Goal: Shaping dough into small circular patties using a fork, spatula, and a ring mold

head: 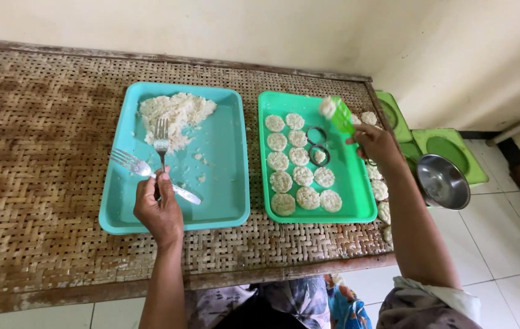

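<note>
Shaping step, I'd judge: rice going from pile to discs. Left hand [159, 210] is clenched round a fork [161, 141] over the teal tray [113, 207]. The fork's long axis runs straight away from the person, tines pointing into the rice pile [174, 113] at the tray's far end. A second fork [150, 173] lies diagonally in the tray. Right of the tray, the right hand [379, 143] grasps a green presser [339, 116] above the rice discs [302, 176]. A next scoop calls for tines under the pile.
</note>
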